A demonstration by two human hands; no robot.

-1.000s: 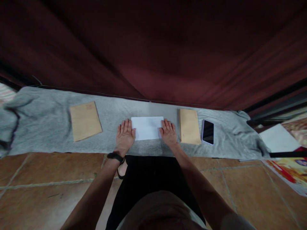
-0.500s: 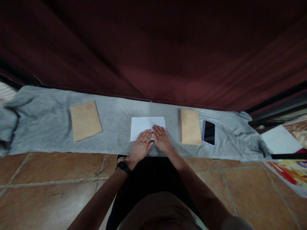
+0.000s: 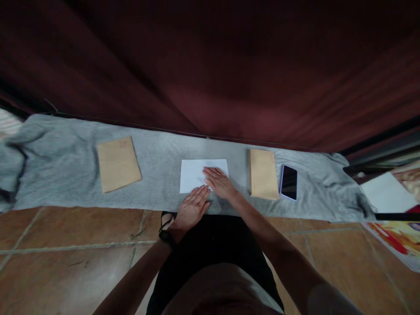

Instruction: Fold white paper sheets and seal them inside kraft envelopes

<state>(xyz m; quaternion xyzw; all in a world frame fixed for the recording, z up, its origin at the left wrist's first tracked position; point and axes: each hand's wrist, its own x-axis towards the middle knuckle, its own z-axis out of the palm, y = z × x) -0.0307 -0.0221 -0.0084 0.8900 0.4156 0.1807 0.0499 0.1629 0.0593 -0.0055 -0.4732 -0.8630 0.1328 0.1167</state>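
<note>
A white sheet of paper lies flat on the grey cloth in front of me. Over its right half rests my right hand, open and flat, fingers pointing left and away. My left hand is lower, its fingertips on the paper's near edge, fingers stretched out. The left palm lies over the cloth. To the right of the paper is a stack of brown envelopes. Farther left a brown envelope lies slightly turned.
Grey cloth covers the long narrow surface. A phone lies beside the right envelopes. Behind hangs a dark red curtain. A white sheet sits at the far right. Tiled floor runs along the near edge.
My left hand has slid toward me, to the paper's near edge. My right hand has shifted slightly left and away across the paper, fingers now pointing more to the left.
</note>
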